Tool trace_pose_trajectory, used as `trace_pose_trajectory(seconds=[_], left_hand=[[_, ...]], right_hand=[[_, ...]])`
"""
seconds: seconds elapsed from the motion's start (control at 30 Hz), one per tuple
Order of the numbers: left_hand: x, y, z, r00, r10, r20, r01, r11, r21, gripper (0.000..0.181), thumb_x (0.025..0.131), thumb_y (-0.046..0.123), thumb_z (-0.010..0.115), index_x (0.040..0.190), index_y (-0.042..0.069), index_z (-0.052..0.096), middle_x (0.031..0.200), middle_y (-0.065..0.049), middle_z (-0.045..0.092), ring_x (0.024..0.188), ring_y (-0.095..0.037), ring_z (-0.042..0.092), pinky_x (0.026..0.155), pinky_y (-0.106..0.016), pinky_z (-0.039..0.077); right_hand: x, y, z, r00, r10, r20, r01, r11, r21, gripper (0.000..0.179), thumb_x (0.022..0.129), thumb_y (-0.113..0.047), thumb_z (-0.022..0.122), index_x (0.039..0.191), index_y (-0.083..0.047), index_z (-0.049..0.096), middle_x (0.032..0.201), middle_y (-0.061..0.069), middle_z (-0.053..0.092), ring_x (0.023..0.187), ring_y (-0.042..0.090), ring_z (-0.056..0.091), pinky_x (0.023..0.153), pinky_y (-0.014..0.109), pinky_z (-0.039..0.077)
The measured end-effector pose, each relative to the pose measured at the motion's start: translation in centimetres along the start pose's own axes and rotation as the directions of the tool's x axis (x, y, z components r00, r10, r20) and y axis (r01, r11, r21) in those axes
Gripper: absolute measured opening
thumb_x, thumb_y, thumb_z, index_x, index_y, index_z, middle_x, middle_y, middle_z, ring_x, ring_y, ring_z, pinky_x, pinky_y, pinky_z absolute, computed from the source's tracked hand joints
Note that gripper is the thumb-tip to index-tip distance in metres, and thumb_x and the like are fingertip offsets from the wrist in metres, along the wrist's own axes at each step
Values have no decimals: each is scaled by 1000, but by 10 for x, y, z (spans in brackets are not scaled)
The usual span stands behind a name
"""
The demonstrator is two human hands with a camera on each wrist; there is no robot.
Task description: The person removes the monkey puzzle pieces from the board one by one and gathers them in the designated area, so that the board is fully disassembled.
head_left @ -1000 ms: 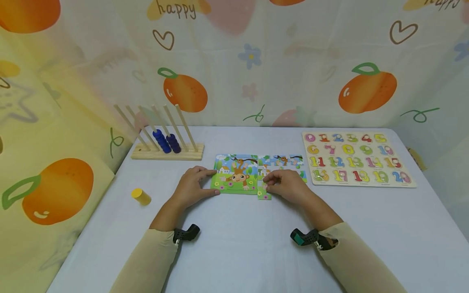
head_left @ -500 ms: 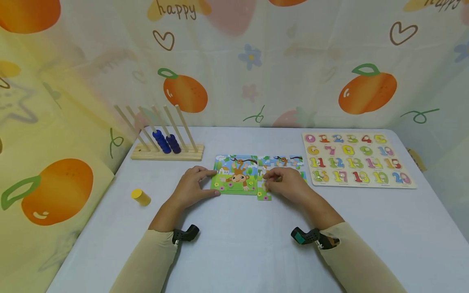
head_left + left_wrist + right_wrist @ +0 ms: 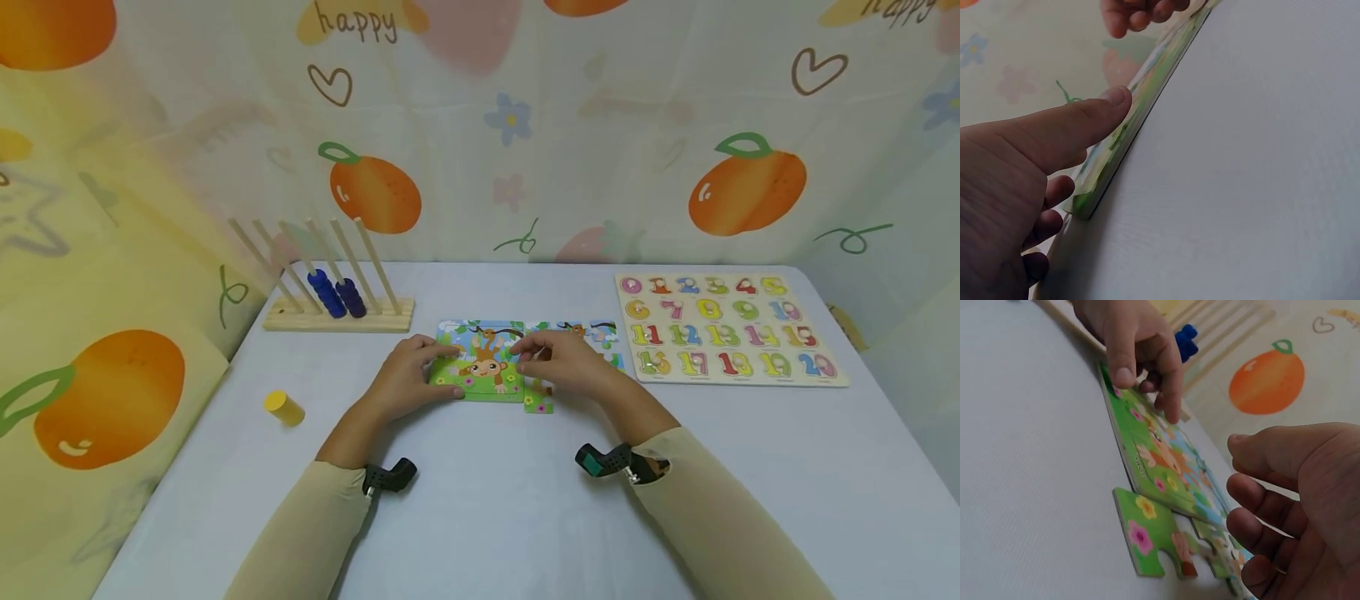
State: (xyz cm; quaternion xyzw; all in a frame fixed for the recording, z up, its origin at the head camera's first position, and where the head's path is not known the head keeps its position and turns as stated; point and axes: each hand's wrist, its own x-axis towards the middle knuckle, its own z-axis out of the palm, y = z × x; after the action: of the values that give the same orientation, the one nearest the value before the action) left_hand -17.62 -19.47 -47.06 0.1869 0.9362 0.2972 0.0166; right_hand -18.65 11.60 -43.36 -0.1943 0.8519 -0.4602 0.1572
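A flat jigsaw board (image 3: 483, 390) with an upside-down monkey picture lies on the white table. My left hand (image 3: 405, 377) is at its left side, thumb and index finger extended over the board. In the right wrist view, a gap shows between that thumb and index finger. My right hand (image 3: 570, 364) hovers by the board's right edge, fingers loosely bent. Nothing shows between its thumb and fingers in the right wrist view. Beneath it are loose jigsaw pieces, including a green one with flowers (image 3: 1141, 534). Part of the pieces is hidden by the right hand.
At the back left stands a wooden peg rack (image 3: 341, 321) with blue and dark rings on two pegs. A yellow cylinder (image 3: 284, 408) lies at the left. To the right is a number puzzle board (image 3: 731, 329). A patterned cloth (image 3: 450, 125) hangs behind the table.
My right hand has shifted left and slightly up, from over the loose pieces to the monkey board's right edge. The left hand has edged right, farther over the board.
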Motion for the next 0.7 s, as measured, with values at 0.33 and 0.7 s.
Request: trace_pose_trajectory(seconds=[0.33,0.7], left_hand=[[4,-1,3,1000,2,12,-2,999,41,75,74,44,99,141,22,73,127,-11,59,115,-31,54,100,-50,45],[2,0,5,1000,21,0,-21,999,33,74,76,44,98,142,22,72,128,-11,59,115,-31,54,97,-51,44]], right_hand=[[29,-12,14,993,-37,113,38,999,-1,32,101,-15,75,132,-10,73,115,0,73,98,19,67,84,35,53],[43,-20,37,989,-43,142,59,992,-111,33,101,-18,74,133,-9,73,119,-1,73,104,16,67,93,38,54]])
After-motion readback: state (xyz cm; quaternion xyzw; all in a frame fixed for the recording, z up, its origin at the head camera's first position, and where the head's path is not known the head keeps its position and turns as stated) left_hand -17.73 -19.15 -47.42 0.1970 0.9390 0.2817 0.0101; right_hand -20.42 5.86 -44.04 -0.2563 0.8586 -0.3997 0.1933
